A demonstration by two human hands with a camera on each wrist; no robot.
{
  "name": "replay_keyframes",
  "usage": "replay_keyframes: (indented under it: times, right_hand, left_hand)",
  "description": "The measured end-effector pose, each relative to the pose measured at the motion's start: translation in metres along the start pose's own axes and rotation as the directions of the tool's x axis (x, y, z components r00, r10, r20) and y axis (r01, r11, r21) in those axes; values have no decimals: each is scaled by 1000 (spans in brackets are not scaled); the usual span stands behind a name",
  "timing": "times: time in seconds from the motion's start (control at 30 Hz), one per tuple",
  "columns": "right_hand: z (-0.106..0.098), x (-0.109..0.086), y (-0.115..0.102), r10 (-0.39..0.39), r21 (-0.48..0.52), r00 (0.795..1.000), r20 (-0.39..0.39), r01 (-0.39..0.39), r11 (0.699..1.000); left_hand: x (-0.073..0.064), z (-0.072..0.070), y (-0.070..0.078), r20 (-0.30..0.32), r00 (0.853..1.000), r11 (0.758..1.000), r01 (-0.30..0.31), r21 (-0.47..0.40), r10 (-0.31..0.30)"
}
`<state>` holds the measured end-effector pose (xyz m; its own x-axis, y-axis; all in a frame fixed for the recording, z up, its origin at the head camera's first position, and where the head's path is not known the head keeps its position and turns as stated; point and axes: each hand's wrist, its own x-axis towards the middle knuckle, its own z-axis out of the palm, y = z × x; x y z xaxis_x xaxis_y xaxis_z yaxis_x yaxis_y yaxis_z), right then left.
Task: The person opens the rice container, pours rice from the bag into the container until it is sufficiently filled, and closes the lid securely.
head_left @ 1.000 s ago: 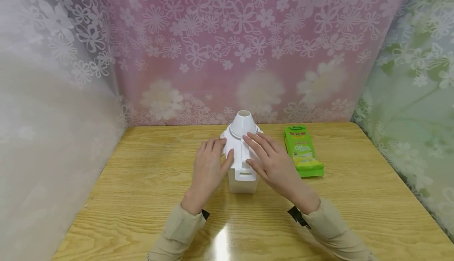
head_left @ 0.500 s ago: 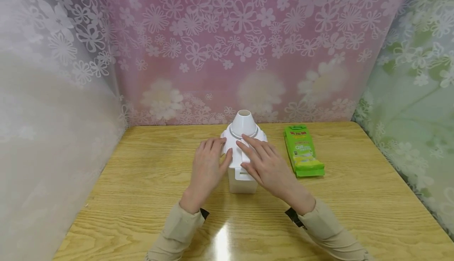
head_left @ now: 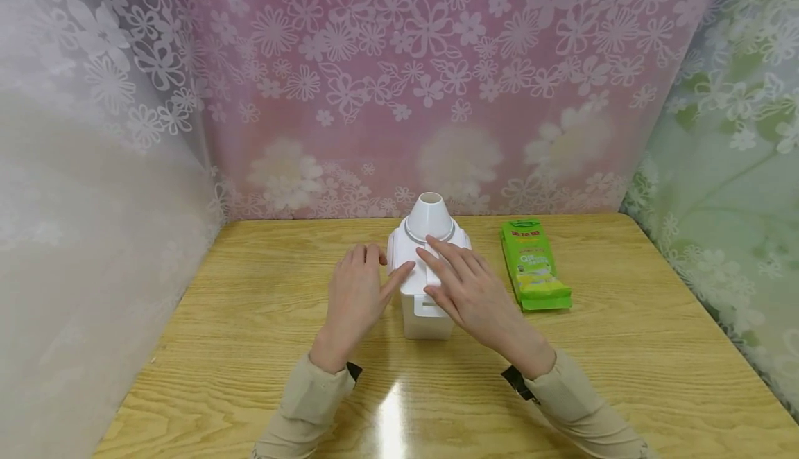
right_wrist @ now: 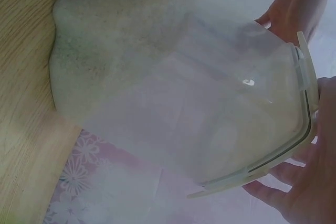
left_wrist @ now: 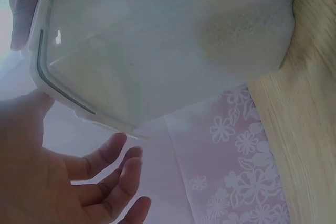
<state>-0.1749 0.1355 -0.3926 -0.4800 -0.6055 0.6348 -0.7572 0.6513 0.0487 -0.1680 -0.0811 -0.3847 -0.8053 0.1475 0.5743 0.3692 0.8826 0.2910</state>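
A translucent storage container [head_left: 428, 329], partly filled with pale grains like rice, stands upright in the middle of the table under a white lid [head_left: 409, 280]. On the lid sits a white cone-shaped cap [head_left: 430, 218]. At the lid's left side is my left hand [head_left: 354, 294], its thumb on the lid edge and its bent fingers beside a side clip [left_wrist: 114, 128] that sticks outward. Whether those fingertips touch the clip is unclear. My right hand [head_left: 479, 294] rests over the lid's right part, fingers extended, hiding some of it. A front clip [head_left: 426, 306] lies partly under its thumb.
To the right of the container lies a green bag [head_left: 533, 265] with printed lettering. The wooden table [head_left: 250, 348] ends at a pink floral curtain [head_left: 349, 98] behind, with pale curtains on both sides.
My left hand has drawn slightly left, its fingers coming off the lid's left edge. My right hand has shifted slightly left on the lid. The container and bag have not moved.
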Motion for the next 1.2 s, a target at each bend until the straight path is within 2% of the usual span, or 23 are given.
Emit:
replay_keyframes:
  times: [0.13, 0.3, 0.4, 0.5, 0.63, 0.73, 0.93, 1.2]
  right_hand:
    - [0, 0, 0, -1, -2, 1000, 0, 1, 1000]
    - [0, 1, 0, 1, 2, 1000, -3, -1, 1000]
    - [-1, 0, 0, 9, 7, 1000, 9, -9, 1000]
    - [-1, 0, 0, 14, 9, 1000, 20, -14, 1000]
    - [0, 0, 0, 14, 12, 1000, 22, -15, 1000]
    - [0, 0, 0, 11, 15, 1000, 14, -11, 1000]
    - [2, 0, 1, -4, 12, 1000, -25, 5, 1000]
    - [3, 1, 0, -12, 10, 999, -39, 13, 1000]
  left_hand:
    - [0, -1, -1, 51, 999, 1000, -2, 19, 1]
    - [1, -1, -3, 151, 988, 998, 35, -43, -28]
    - [2, 0, -5, 193, 981, 996, 34, -82, -17]
    - [3, 2, -8, 201, 979, 995, -5, -100, 26]
    - [4, 3, -10, 200, 976, 994, -75, -78, 90]
    - [5, 4, -11, 210, 971, 993, -102, -67, 114]
    - [6, 5, -13, 228, 965, 990, -116, -84, 132]
    - [8, 4, -14, 252, 957, 988, -128, -90, 147]
